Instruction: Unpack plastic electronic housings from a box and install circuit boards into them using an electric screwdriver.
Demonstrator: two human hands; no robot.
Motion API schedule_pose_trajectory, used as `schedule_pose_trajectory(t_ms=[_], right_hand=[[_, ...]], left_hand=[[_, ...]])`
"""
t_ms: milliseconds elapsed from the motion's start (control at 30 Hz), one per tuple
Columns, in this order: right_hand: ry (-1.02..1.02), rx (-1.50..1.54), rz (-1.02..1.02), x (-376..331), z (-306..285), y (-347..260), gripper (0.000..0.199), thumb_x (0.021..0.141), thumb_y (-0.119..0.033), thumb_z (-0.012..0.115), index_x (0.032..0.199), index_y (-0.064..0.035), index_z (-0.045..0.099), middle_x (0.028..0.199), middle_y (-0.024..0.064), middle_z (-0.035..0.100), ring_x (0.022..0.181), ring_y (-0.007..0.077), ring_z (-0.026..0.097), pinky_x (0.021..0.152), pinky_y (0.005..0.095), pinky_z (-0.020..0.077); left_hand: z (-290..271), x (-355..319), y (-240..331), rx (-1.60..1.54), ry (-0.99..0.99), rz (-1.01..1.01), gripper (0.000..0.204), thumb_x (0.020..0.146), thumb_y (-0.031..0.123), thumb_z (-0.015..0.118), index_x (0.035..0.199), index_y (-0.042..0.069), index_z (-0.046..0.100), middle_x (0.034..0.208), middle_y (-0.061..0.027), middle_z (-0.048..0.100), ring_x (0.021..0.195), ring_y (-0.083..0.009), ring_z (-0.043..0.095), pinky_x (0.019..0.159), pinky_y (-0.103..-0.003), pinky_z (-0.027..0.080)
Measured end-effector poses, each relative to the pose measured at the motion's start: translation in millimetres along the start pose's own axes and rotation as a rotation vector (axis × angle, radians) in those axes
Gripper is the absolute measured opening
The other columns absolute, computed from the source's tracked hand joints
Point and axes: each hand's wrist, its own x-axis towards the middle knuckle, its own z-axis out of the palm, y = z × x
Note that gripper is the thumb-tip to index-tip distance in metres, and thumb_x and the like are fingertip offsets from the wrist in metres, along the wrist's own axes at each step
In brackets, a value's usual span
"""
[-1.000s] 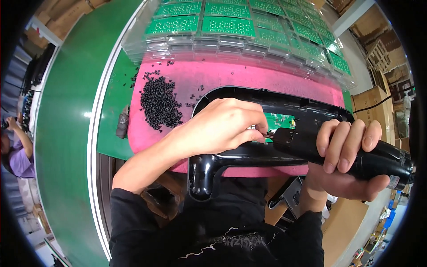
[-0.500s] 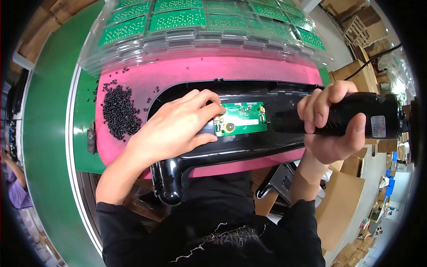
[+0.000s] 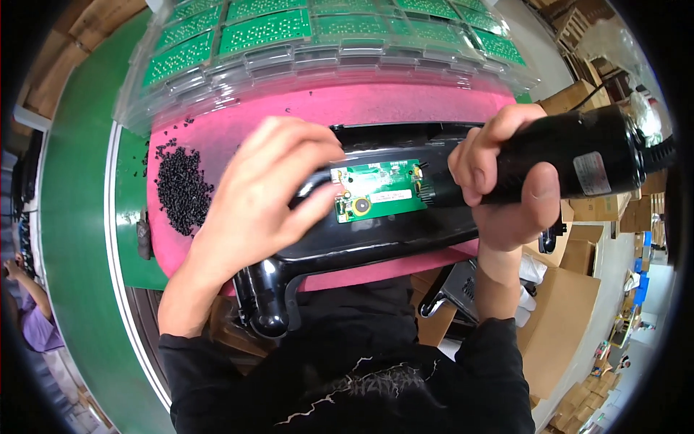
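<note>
Right hand [image 3: 506, 188] grip wraps black screwdriver [image 3: 571, 163] (left hand [image 3: 267, 195] steadies green board [image 3: 383, 195]).

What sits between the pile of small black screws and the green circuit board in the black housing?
In the head view, the left hand lies across that stretch, between the screw pile and the circuit board, over the pink mat.

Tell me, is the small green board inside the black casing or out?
Inside: the green board lies flat in the black casing, whose rim surrounds it.
</note>
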Motion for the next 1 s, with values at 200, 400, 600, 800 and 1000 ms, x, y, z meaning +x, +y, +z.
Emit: schedule_pose_trajectory(t_ms=[200, 400, 600, 800, 1000], right_hand=[[0.276, 0.332, 0.185, 1, -19, -14, 0.036, 0.098, -0.041, 0.051, 0.106, -0.0053, 0.05, 0.071, -0.0005, 0.049, 0.057, 0.0109, 0.045, 0.066, 0.0285, 0.0395], [0.552, 0.631, 0.224, 14, -71, -11, 0.029, 0.09, -0.019, 0.064, 0.106, -0.0008, 0.048, 0.107, 0.0148, 0.05, 0.107, 0.0321, 0.051, 0.104, 0.061, 0.0399], [0.527, 0.356, -0.064, -28, -69, -50, 0.04, 0.091, -0.007, 0.057, 0.128, -0.0019, 0.042, 0.117, 0.0075, 0.048, 0.1, 0.0188, 0.055, 0.077, 0.0441, 0.0565], [0.849, -0.42, -0.633, -108, -142, -42, 0.039, 0.09, 0.0, 0.052, 0.127, -0.0018, 0.041, 0.123, 0.0156, 0.047, 0.104, 0.0224, 0.051, 0.086, 0.038, 0.0498], [0.671, -1.313, 0.153, -257, -233, 3, 0.035, 0.084, 0.007, 0.056, 0.117, 0.0007, 0.045, 0.105, 0.0112, 0.045, 0.093, 0.0217, 0.042, 0.09, 0.0332, 0.037]], left_hand=[[-3, -11, -12, 0.32, 0.004, -0.166, 0.035, 0.081, 0.009, 0.069, 0.114, 0.001, 0.06, 0.106, -0.0148, 0.063, 0.102, -0.0355, 0.06, 0.086, -0.042, 0.049], [-4, -8, 0, 0.341, -0.266, -0.28, 0.02, 0.085, 0.018, 0.067, 0.092, 0.001, 0.058, 0.086, -0.0174, 0.061, 0.081, -0.0396, 0.062, 0.069, -0.046, 0.049], [-3, -3, 14, 0.292, -0.254, -0.294, 0.019, 0.086, 0.014, 0.067, 0.081, -0.003, 0.063, 0.076, -0.0161, 0.063, 0.071, -0.0385, 0.063, 0.063, -0.043, 0.048], [-37, -32, 57, 0.167, 0.173, -0.244, 0.018, 0.077, -0.007, 0.067, 0.096, -0.004, 0.068, 0.083, -0.0171, 0.068, 0.074, -0.0289, 0.068, 0.071, -0.032, 0.053], [-81, -144, 47, 0.381, 0.995, -0.541, 0.024, 0.089, -0.004, 0.059, 0.111, -0.011, 0.062, 0.099, -0.0143, 0.068, 0.087, -0.019, 0.065, 0.08, -0.028, 0.052]])
